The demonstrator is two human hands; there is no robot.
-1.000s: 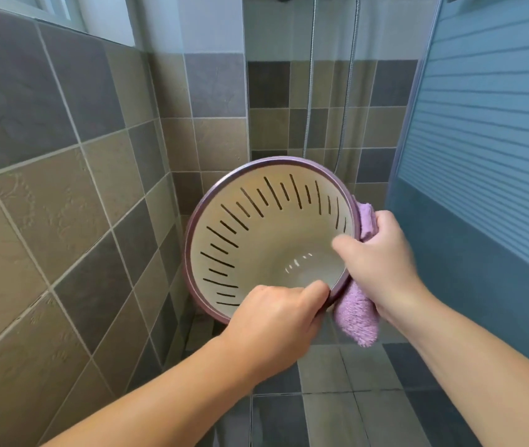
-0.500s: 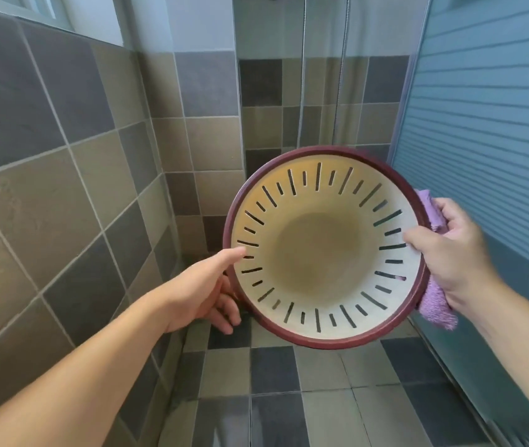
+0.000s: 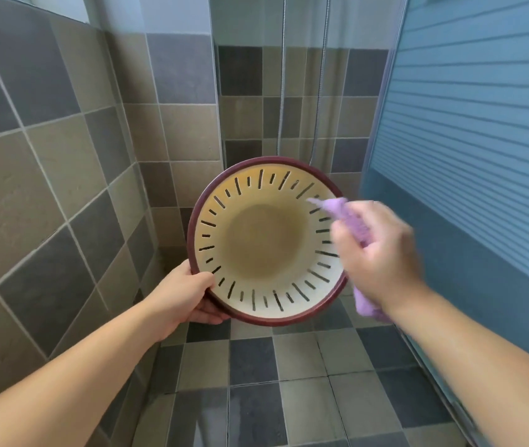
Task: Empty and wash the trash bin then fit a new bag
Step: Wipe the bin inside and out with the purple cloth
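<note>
cream plastic trash bin point(image 3: 266, 240) with a dark red rim and slits is in the air above the tiled floor point(image 3: 253, 366), its opening toward me. my left hand point(image 3: 185, 291) grips its lower-left rim. my right hand point(image 3: 376, 253), blurred, holds a purple cloth point(image 3: 350, 217) at the right rim.

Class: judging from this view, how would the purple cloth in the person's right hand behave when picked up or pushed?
Probably floppy: the purple cloth droops below the right hand that grips it. Likely light, since one hand holds it bunched. Its fuzzy look suggests it grips rather than slips, though motion blur limits certainty.
</note>
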